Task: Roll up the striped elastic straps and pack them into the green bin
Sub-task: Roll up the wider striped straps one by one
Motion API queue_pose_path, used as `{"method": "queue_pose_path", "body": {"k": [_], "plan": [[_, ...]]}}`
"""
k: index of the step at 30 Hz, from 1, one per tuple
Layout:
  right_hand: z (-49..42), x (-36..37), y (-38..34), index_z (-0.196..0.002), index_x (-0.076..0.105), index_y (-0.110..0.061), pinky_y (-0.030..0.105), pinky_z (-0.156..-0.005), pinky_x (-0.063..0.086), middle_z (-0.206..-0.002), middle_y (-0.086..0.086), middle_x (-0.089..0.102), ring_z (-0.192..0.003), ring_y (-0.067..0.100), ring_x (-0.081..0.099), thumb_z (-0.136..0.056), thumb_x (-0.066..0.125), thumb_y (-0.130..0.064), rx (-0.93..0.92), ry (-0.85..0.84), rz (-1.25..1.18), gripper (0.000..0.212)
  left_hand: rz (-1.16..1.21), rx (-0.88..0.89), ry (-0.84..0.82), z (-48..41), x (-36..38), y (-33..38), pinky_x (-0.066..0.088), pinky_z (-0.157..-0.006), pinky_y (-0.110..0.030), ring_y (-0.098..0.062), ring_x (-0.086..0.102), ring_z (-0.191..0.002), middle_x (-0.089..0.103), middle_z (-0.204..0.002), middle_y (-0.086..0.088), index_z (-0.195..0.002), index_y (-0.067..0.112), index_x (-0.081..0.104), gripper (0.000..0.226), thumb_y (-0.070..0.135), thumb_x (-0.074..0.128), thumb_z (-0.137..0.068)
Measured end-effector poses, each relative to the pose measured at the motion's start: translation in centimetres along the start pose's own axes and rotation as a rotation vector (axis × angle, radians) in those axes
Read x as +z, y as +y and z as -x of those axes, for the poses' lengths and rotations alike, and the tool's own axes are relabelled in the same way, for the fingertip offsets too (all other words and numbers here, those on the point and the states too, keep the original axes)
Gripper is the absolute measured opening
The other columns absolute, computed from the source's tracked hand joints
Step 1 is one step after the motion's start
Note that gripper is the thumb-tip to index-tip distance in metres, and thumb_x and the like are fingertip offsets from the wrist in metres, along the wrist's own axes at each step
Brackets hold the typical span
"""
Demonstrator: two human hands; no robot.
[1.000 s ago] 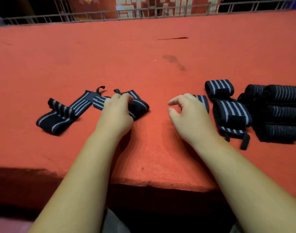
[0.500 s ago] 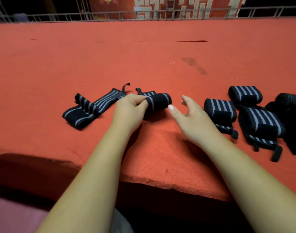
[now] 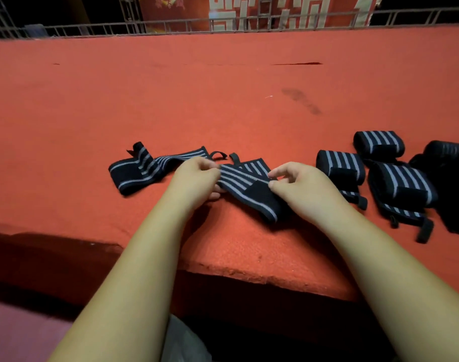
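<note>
Strap (image 3: pixel 238 182) is sitting between both hands, over the red table (image 3: pixel 223 100) near its front edge. Its long axis is running diagonally: the far end at the left, the near end dropping toward the front edge at the right, where it seems to be resting on the table. It's looking slack and partly folded, not a tight roll. A black patch (image 3: pixel 259 195) is showing on its near-right part, and a small loop (image 3: pixel 234 158) is poking out behind its far edge.

Left hand (image 3: pixel 194 178) is pinching the strap's far-left end, with thumb and fingers curled on it. Right hand (image 3: pixel 304 189) is pinching the upper edge just right of the patch, thumb and forefinger closed on the fabric, the other fingers curling loosely. Both hands are touching the strap, so neither is nearer. The free length is lying between them and below the right hand.

Judgement: rolling is going to run along that diagonal, one hand anchoring an end and the other winding toward it. Risk: the slack fold skewing the roll.

Left of the strap, a flat strap (image 3: pixel 139 169) is lying unrolled just beside the left hand; can't tell if they're touching. Right of the strap, three rolls (image 3: pixel 339 165) are sitting near. A dark pile (image 3: pixel 450 184) is lying farther right, too dim to make out. Bin isn't showing in view.
</note>
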State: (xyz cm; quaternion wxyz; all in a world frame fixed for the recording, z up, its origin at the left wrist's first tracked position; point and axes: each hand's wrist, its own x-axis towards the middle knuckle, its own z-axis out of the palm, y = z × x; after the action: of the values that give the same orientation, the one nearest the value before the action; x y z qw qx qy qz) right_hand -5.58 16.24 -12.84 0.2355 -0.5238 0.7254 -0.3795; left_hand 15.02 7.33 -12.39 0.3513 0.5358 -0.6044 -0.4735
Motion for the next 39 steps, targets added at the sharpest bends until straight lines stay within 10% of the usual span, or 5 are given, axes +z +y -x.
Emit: {"method": "queue_pose_path", "body": {"k": [9,15,22,29,39], "plan": [[1.1,-1.5,-1.3,-0.104,0.077,-0.038,0.025,-0.064,0.043,-0.103,-0.013,0.068,-0.080,0.003,0.061,-0.097,0.062,-0.034,-0.016,-0.205,0.360,0.017,0.508,-0.118,0.011,-0.7,0.9,0.4,0.068,-0.081,-0.034,-0.033,0.082,-0.088,0.079,-0.103,-0.028,-0.103,-0.012,0.071,0.017,-0.016,0.074,-0.087],[1.0,-0.7,-1.2,-0.137,0.066,-0.039,0.039,-0.109,0.048,-0.126,-0.010,0.062,-0.121,0.014,0.060,-0.086,0.060,-0.078,-0.195,-0.072,0.331,0.065,0.524,-0.034,-0.176,0.5,1.6,2.2,0.063,-0.071,-0.028,-0.022,0.082,-0.092,0.079,-0.122,-0.009,-0.141,0.007,0.059,0.057,-0.007,0.079,-0.090],[1.7,-0.9,-1.7,-0.107,0.072,-0.035,0.024,-0.082,0.051,-0.096,-0.015,0.074,-0.088,-0.001,0.065,-0.100,0.067,-0.045,-0.291,-0.049,0.121,0.013,0.641,0.072,-0.293,1.7,2.3,3.6,0.066,-0.084,-0.037,-0.035,0.080,-0.104,0.079,-0.121,-0.016,-0.141,0.001,0.055,0.042,0.011,0.070,-0.104],[2.3,-1.5,-2.3,-0.084,0.067,-0.025,0.037,-0.083,0.048,-0.093,-0.002,0.059,-0.087,0.011,0.060,-0.104,0.051,-0.025,-0.304,-0.093,0.120,0.026,0.300,0.061,-0.395,1.4,1.5,2.5,0.055,-0.067,-0.022,-0.004,0.062,-0.071,0.072,-0.096,0.002,-0.128,0.010,0.075,0.035,0.020,0.080,-0.095],[3.2,-4.2,-3.5,-0.086,0.070,-0.020,0.039,-0.068,0.056,-0.078,-0.003,0.074,-0.070,0.016,0.069,-0.092,0.056,-0.040,-0.117,-0.124,0.213,0.025,0.321,0.172,-0.240,2.9,1.5,3.9,0.065,-0.078,-0.038,-0.019,0.074,-0.074,0.081,-0.096,-0.010,-0.106,0.006,0.072,0.020,0.020,0.080,-0.095]]}}
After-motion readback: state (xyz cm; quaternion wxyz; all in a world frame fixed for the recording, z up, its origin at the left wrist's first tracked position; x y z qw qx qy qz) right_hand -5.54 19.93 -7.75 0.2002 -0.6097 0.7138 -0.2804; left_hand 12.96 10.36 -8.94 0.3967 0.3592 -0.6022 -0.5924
